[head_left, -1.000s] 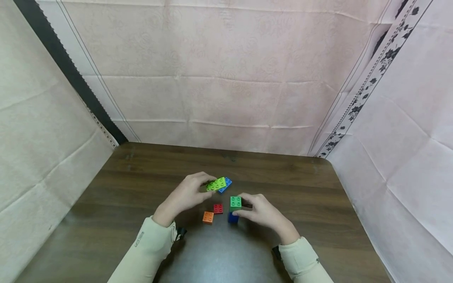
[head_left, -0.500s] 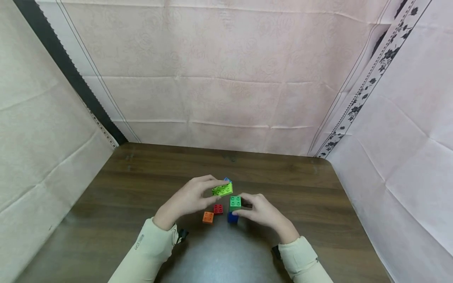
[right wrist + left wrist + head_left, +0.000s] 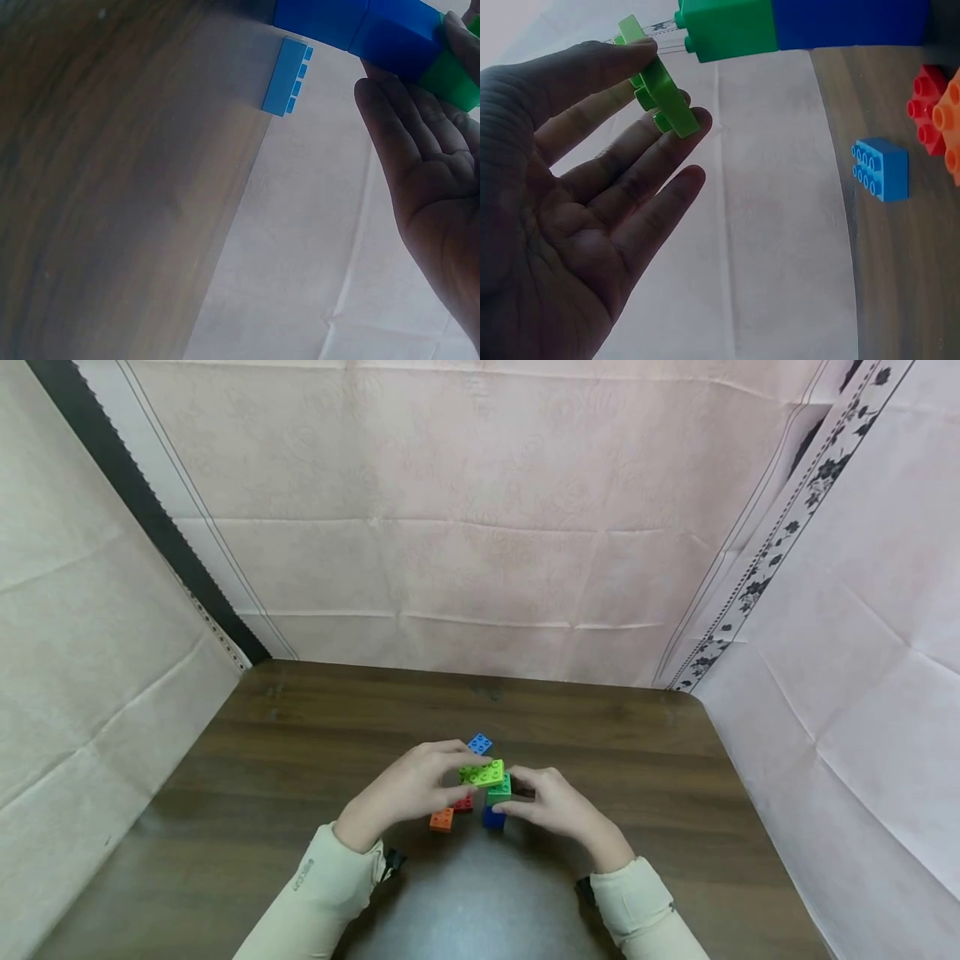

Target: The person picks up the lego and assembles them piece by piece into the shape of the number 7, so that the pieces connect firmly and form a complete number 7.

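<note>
My left hand (image 3: pixel 416 785) pinches a thin lime-green building brick (image 3: pixel 486 774) between thumb and fingers. That brick overlaps the top of the green brick (image 3: pixel 500 792) in the head view; the left wrist view shows a gap between the two. The green brick caps an upright stack of dark blue bricks (image 3: pixel 397 37). My right hand (image 3: pixel 558 814) grips the stack from its right side, thumb at the near face and fingers behind. Most of the dark blue part (image 3: pixel 493 820) lies under the green brick as seen from the head.
Left of the stack, a red brick (image 3: pixel 465 804) and an orange brick (image 3: pixel 442 821) stand on the wooden table (image 3: pixel 300 860). Behind my left hand lies a lighter blue brick (image 3: pixel 480 744). White cloth walls (image 3: pixel 480 527) enclose the back and both sides.
My left hand has carried the lime-green brick right and toward me, from over the lighter blue brick to the green one, uncovering the lighter blue brick. My right hand stays at the stack.
</note>
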The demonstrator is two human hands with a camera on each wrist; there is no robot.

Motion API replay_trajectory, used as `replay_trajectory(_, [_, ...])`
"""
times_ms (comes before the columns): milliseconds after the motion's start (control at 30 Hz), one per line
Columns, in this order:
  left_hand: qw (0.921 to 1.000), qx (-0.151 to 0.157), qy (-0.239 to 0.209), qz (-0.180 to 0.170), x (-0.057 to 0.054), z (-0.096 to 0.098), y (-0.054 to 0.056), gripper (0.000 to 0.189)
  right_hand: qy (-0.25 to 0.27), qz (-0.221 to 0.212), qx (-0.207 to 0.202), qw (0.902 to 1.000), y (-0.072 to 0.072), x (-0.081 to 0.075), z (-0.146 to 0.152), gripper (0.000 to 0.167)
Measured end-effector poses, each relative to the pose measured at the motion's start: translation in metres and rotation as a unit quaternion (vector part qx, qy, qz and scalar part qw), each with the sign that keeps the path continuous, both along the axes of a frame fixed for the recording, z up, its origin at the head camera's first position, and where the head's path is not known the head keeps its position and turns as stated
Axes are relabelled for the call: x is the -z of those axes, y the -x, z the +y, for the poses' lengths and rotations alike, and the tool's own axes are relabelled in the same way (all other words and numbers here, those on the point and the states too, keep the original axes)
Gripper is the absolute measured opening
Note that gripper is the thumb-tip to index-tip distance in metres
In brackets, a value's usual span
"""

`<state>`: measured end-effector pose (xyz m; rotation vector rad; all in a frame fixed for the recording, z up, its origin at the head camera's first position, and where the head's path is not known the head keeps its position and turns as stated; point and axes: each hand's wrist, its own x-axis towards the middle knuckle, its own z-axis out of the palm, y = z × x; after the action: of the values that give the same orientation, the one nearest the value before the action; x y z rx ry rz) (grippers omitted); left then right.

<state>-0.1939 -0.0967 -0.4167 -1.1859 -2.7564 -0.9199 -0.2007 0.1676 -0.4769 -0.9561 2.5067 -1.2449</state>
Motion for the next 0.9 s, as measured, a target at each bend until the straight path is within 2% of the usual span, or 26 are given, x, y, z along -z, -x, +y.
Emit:
replay_trajectory(300, [0.9993, 0.014, -0.002, -0.034, 0.007, 0.006, 0.002, 0.042, 0.004, 0.007, -0.009, 0.9999, 0.001, 0.001, -0.001, 0.03])
replay_trajectory(633, [0.9995, 0.011, 0.004, -0.03, 0.009, 0.009, 0.001, 0.041, 0.009, 0.004, -0.003, 0.9999, 0.0, 0.002, -0.001, 0.025])
replay_trajectory(900, [0.9998, 0.015, -0.015, 0.003, 0.011, 0.014, 0.002, 0.035, 0.018, -0.001, -0.005, 0.9998, -0.001, 0.002, -0.002, 0.023])
